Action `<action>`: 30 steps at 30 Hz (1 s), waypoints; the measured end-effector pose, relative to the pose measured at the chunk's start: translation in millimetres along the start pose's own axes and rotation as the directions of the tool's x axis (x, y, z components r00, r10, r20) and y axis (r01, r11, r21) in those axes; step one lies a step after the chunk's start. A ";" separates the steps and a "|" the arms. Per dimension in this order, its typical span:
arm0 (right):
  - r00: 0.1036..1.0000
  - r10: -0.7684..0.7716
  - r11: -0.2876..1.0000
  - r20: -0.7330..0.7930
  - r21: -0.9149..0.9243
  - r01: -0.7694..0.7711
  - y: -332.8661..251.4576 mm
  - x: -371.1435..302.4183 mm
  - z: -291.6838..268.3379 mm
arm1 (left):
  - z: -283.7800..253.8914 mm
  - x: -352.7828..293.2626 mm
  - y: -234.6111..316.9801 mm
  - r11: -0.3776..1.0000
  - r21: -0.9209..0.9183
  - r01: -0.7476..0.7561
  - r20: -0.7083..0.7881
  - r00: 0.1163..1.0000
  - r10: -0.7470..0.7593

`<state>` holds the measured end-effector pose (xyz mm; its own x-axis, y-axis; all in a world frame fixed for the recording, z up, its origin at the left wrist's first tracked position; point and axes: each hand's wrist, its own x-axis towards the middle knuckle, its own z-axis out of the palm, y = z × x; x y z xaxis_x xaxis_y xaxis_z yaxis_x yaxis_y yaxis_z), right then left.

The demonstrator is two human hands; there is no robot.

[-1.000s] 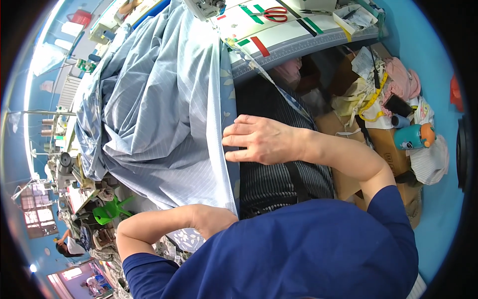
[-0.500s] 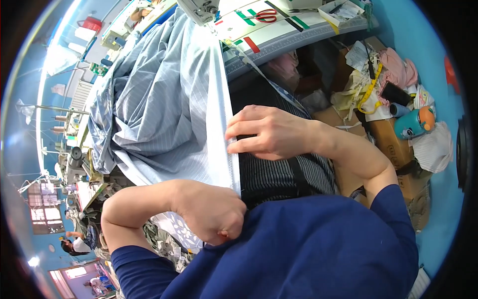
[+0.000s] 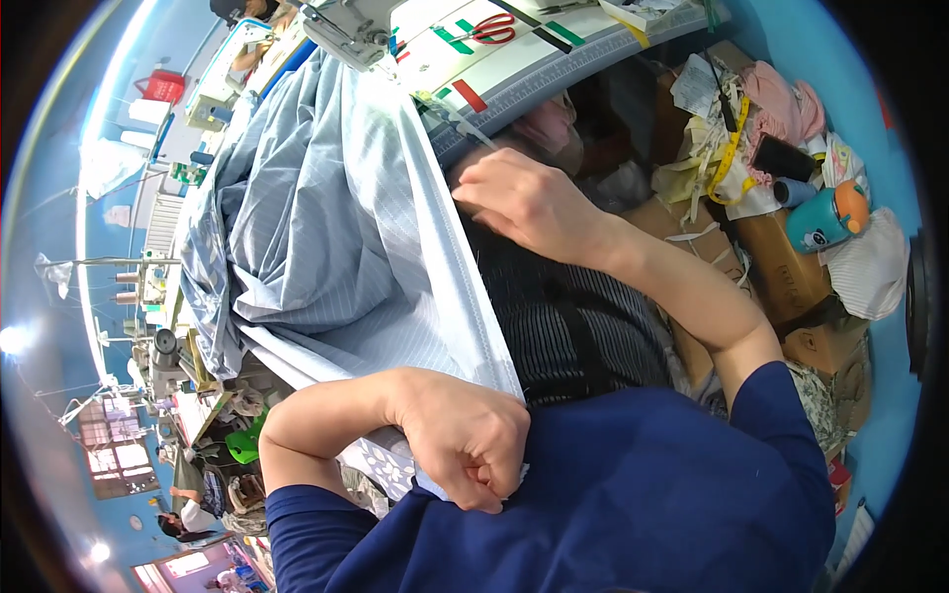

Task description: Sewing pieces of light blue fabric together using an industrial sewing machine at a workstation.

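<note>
A large light blue, pinstriped cloth [image 3: 316, 217] spreads in folds from the sewing machine [image 3: 348, 38] down to my body. Its straight stitched edge [image 3: 465, 287] runs taut toward my left hand [image 3: 470, 435], which is closed in a fist on the cloth's near end against my dark blue top. Further up, my right hand [image 3: 529, 203] is beside that edge, its fingers bent and drawn together. A narrow fabric strip [image 3: 465, 124] leads from the machine area toward this hand and disappears behind it. What its fingertips grip is hidden.
Red-handled scissors [image 3: 491, 30] lie on the white machine table [image 3: 425, 59], near coloured tape pieces. On the right, cardboard boxes [image 3: 786, 282] hold scraps, a yellow measuring tape [image 3: 732, 148], a dark phone [image 3: 784, 156] and a teal bottle [image 3: 820, 219]. Other machines and people are at the left.
My right hand has left the lower part of the stitched edge and moved up toward the machine. My left fist has shifted right and slightly nearer with the cloth. The whole view has shifted somewhat.
</note>
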<state>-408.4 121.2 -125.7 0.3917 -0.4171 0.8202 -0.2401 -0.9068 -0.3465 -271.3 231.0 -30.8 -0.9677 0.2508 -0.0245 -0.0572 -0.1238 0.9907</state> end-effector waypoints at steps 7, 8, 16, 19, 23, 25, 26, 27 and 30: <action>1.000 0.007 0.996 0.029 0.088 -0.010 -1.0 -10.8 19.1 | -11.3 -5.6 -24.9 0.971 -0.221 -0.092 0.032 0.994 0.101; 0.999 0.010 0.994 0.040 0.112 -0.014 -2.8 -14.5 18.5 | -13.2 -6.1 -26.5 0.967 -0.239 -0.091 0.040 0.994 0.103; 0.980 -0.141 0.988 0.139 0.079 0.131 -5.1 -24.3 8.7 | -20.0 -6.5 -37.9 0.946 -0.306 -0.108 0.078 0.987 0.138; 0.936 -0.266 0.959 0.230 0.163 0.232 -23.0 -36.0 5.6 | -22.1 -11.8 -36.2 0.941 -0.319 -0.110 0.104 0.983 0.150; 0.896 -0.293 0.916 0.334 0.366 0.164 -39.9 -56.6 2.6 | -49.5 -28.9 -31.0 0.968 0.196 -0.156 -0.270 0.941 0.206; 0.880 -0.271 0.931 0.391 0.337 0.137 -39.7 -66.2 2.0 | -79.7 -43.3 -36.2 0.708 0.697 0.114 -0.512 0.771 0.380; 0.860 -0.249 0.944 0.445 0.308 0.114 -38.2 -70.9 2.0 | -98.7 -46.6 -45.1 0.472 0.822 0.318 -0.538 0.704 0.463; 0.850 -0.237 0.952 0.470 0.289 0.105 -36.2 -75.0 3.1 | -103.0 -59.2 -49.5 0.450 0.842 0.299 -0.511 0.710 0.485; 0.906 -0.167 0.956 0.389 0.289 0.052 -29.7 -84.8 11.8 | -107.9 -103.6 -59.8 -0.028 0.779 0.627 -0.623 0.777 0.089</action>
<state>-423.9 182.8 -190.4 0.7400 -0.2506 0.6241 0.0477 -0.9061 -0.4204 -194.1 108.9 -102.0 -0.9102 -0.4139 -0.0142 -0.4139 0.9082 0.0614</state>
